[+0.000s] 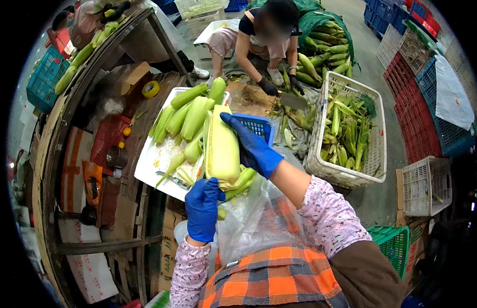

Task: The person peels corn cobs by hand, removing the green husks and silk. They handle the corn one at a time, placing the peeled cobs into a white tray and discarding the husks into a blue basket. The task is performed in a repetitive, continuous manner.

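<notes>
A large pale yellow-green ear of corn (223, 148), stripped to its light inner husk, is held up close before me. My right hand (257, 148), in a blue glove, grips its right side with the thumb near the upper end. At the lower end, my left hand (202, 210), also gloved in blue, has its fingers closed on the husk edge. Green husk leaves (242, 183) hang beneath the ear. Just beyond and to the left, a white foam box (146, 169) holds several green ears of corn (194, 117). Part of a blue basket (259, 125) shows behind my right hand.
A white plastic crate (348, 175) full of stripped husks stands at right. Ahead, a crouching co-worker with black gloves holds a broad blade (294, 101) by a green net sack (306, 23) of corn. A wooden shelf frame (49, 154) borders the left. Stacked crates (417, 104) line the right.
</notes>
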A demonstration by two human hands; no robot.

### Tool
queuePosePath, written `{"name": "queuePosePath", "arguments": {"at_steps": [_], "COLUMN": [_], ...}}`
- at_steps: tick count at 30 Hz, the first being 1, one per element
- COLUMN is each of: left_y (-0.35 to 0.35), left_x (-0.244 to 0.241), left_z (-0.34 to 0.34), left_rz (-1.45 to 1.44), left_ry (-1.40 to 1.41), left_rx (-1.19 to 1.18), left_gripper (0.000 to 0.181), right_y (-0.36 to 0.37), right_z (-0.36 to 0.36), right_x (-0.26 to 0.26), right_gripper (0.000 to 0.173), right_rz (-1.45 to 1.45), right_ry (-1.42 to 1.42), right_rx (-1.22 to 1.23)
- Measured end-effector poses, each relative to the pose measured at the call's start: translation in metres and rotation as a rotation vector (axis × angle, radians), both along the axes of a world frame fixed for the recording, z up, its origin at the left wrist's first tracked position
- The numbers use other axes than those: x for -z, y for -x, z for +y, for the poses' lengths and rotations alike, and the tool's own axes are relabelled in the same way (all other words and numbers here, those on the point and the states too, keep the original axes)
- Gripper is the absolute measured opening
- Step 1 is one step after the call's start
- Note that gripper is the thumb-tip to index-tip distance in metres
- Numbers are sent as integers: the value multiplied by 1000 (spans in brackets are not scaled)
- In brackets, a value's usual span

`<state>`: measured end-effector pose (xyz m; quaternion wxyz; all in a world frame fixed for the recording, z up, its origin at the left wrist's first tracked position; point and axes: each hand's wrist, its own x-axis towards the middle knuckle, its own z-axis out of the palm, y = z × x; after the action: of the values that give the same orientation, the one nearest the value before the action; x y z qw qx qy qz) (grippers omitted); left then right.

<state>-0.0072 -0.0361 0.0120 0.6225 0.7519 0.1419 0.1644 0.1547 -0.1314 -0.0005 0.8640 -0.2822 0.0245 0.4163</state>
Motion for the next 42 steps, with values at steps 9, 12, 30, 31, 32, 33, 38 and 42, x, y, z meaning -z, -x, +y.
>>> {"name": "queuePosePath", "arguments": {"at_steps": [9, 12, 30, 31, 32, 33, 38, 42], "left_y": [5, -2, -27, -26, -24, -23, -22, -24], "left_x": [26, 9, 13, 16, 16, 16, 1, 22], "left_z": [6, 22, 30, 32, 35, 37, 68, 89], "left_rz": [-140, -104, -419, -440, -461, -477, -357, -210], "left_ry": [-515, 180, 387, 335, 283, 240, 487, 772], "left_rx": [333, 92, -419, -455, -490, -522, -463, -348], "left_gripper": [16, 35, 59, 55, 50, 46, 45, 48], "right_y": [55, 43, 106, 107, 111, 117, 125, 128], "right_z": [-31, -48, 4, 5, 5, 3, -6, -5], "right_x": [18, 9, 23, 24, 23, 23, 14, 21], "right_gripper": [58, 57, 30, 30, 30, 32, 37, 27], "right_rz": [-4, 30, -189, -319, -449, -574, -1074, -1215], "right_ry": [-11, -153, 352, 446, 540, 644, 715, 670], "right_rx": [-37, -133, -374, -398, -420, -438, -296, -290]}}
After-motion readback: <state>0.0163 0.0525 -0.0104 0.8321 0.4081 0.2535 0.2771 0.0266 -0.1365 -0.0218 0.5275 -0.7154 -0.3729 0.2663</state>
